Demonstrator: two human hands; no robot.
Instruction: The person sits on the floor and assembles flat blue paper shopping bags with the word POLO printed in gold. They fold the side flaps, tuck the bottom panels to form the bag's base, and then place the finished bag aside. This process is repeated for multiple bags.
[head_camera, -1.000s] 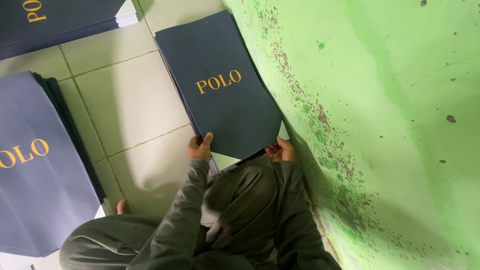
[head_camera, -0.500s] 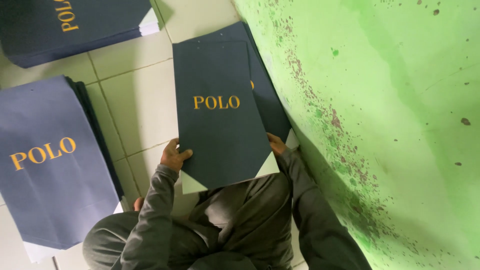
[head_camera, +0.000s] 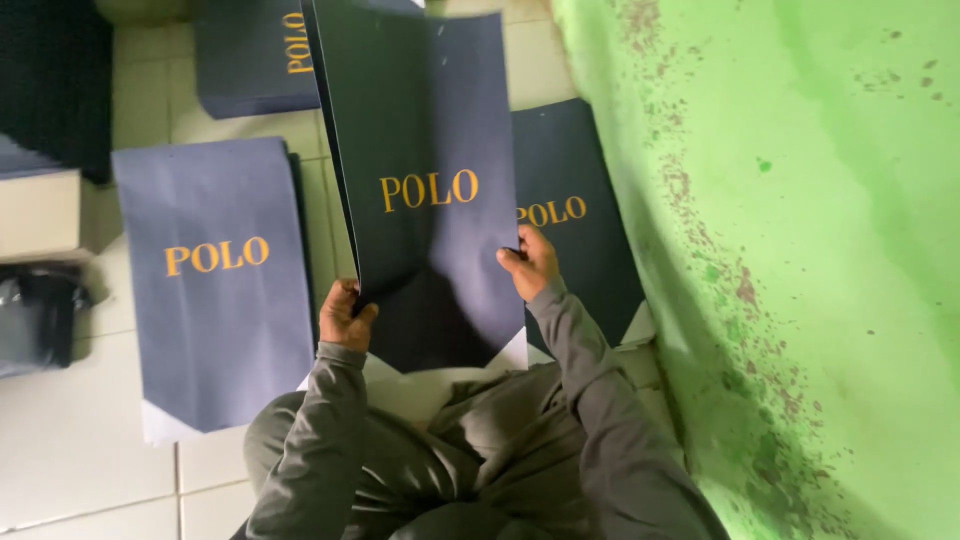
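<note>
I see a flat paper bag (head_camera: 430, 180) held up in the middle, the left grip (head_camera: 343, 315) on its lower left edge and the right grip (head_camera: 532, 262) on its right edge. Behind it on the right, another bag (head_camera: 575, 215) lies on the floor (head_camera: 80, 440) against the wall (head_camera: 800, 250). To the left lies a stack of bags (head_camera: 215, 290), and beyond that a further stack (head_camera: 255, 60).
</note>
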